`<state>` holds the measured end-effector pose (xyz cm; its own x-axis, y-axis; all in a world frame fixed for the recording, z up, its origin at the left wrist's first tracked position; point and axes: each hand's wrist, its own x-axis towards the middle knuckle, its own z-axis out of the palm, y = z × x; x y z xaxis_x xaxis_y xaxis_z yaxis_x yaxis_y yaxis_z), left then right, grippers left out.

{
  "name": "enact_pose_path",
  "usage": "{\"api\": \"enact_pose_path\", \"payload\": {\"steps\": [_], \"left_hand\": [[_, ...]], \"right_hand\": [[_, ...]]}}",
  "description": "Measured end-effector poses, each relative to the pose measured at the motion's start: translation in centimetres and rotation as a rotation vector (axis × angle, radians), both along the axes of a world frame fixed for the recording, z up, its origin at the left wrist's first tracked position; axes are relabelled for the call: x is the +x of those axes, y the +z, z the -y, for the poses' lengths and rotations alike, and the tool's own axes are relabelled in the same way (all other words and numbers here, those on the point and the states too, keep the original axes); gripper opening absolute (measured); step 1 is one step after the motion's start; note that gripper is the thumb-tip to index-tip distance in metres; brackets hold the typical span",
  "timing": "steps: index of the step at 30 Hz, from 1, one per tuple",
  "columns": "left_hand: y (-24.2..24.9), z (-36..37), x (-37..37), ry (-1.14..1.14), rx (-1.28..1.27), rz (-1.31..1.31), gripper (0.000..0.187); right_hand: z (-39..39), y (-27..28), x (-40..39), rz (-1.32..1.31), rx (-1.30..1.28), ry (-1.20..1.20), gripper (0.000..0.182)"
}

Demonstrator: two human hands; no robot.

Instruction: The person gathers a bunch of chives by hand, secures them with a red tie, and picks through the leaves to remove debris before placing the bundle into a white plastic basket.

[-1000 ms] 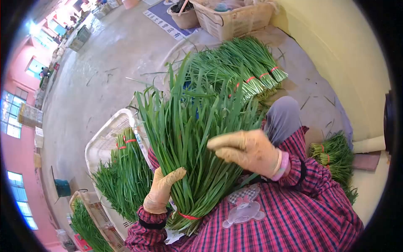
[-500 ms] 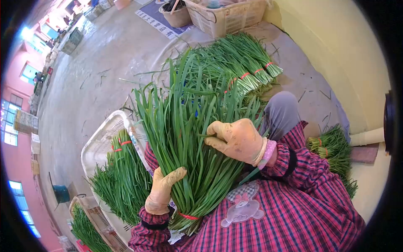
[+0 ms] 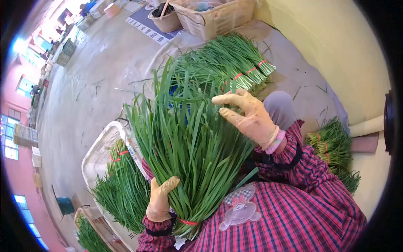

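Observation:
My left hand (image 3: 160,199), in a pale rubber glove, is wrapped round the lower left side of a bunch of garlic chives (image 3: 189,155), its thumb lying across the leaves. A red band (image 3: 189,222) ties the bunch near the stem ends, which rest against my lap. The long flat leaves fan out upward and away from me. Beside the upper right of the leaves hovers my right hand (image 3: 249,119), also gloved, open with thumb and forefinger apart. I see nothing held between its fingers.
Banded chive bunches (image 3: 235,59) lie on the ground sheet ahead. At left, a white plastic basket (image 3: 94,153) holds more bunches, with another basket (image 3: 103,229) below it. Further bunches (image 3: 329,145) lie at right. A crate (image 3: 210,21) and bucket (image 3: 167,21) stand at the back.
My right hand has opened from a pinch on a thin leaf and lifted slightly up and away. My left hand still grips the bunch. The view has shifted a little.

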<state>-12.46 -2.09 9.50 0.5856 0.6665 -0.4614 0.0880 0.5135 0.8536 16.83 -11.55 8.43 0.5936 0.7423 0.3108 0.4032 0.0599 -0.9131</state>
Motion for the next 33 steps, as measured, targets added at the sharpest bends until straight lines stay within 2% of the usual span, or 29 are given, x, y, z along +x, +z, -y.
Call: {"api": "enact_pose_path", "payload": {"steps": [1, 3, 5, 10, 13, 15, 16, 18, 19, 21, 23, 24, 25, 31, 33], "left_hand": [[0.0, 0.0, 0.0, 0.028, -0.001, -0.015, 0.045], [-0.2, 0.0, 0.7, 0.023, -0.013, -0.01, 0.047], [-0.3, 0.1, 0.6, 0.016, -0.027, 0.008, 0.044], [-1.2, 0.1, 0.4, 0.047, -0.027, 0.019, 0.045], [-1.5, 0.1, 0.0, 0.052, -0.033, 0.006, 0.045], [-1.1, 0.2, 0.2, 0.055, -0.026, 0.006, 0.044], [-0.7, 0.3, 0.5, 0.044, -0.035, 0.006, 0.042], [-0.7, 0.5, 1.2, 0.049, -0.044, 0.005, 0.04], [-0.6, 0.5, 1.2, 0.028, -0.013, -0.015, 0.039], [-0.4, 0.5, 1.4, 0.029, 0.019, -0.041, 0.038], [-0.9, 0.3, 1.5, -0.036, 0.04, -0.023, 0.036], [-1.6, 0.0, 1.2, -0.063, 0.035, -0.032, 0.037], [-1.9, -0.1, 1.0, -0.072, 0.044, 0.011, 0.037], [-1.1, 0.7, 0.9, 0.109, -0.034, 0.025, 0.036], [-2.5, 0.3, 0.2, 0.198, -0.054, 0.015, 0.035]], "right_hand": [[0.3, 0.1, 0.4, 0.18, -0.164, 0.043, 0.026], [0.4, -0.5, 1.2, 0.194, -0.161, 0.014, 0.029], [0.0, -0.2, 1.7, 0.203, -0.293, 0.149, 0.027], [-1.0, -2.9, 2.6, 0.184, -0.214, 0.241, 0.023], [-1.2, -3.4, 1.9, 0.091, -0.173, 0.23, 0.022], [-1.3, -3.7, 1.3, -0.222, -0.141, 0.123, 0.021], [-1.3, -3.3, 1.4, -0.221, -0.14, 0.123, 0.021], [-1.1, -1.8, 2.2, -0.53, -0.243, 0.002, 0.024], [-0.7, -0.8, 2.0, -0.54, -0.213, -0.009, 0.023], [-0.5, -0.1, 0.5, -0.273, 0.09, 0.045, 0.019], [-1.0, 1.6, -1.2, 0.378, 0.254, 0.294, 0.022], [-0.4, 2.5, -2.6, 0.513, 0.114, 0.47, 0.033], [-0.6, 1.9, -4.1, 0.605, 0.146, 0.565, 0.039], [0.8, -1.8, -5.3, 0.739, -0.195, 0.584, 0.031], [1.1, -2.6, -5.1, 0.699, -0.176, 0.599, 0.029]]}}
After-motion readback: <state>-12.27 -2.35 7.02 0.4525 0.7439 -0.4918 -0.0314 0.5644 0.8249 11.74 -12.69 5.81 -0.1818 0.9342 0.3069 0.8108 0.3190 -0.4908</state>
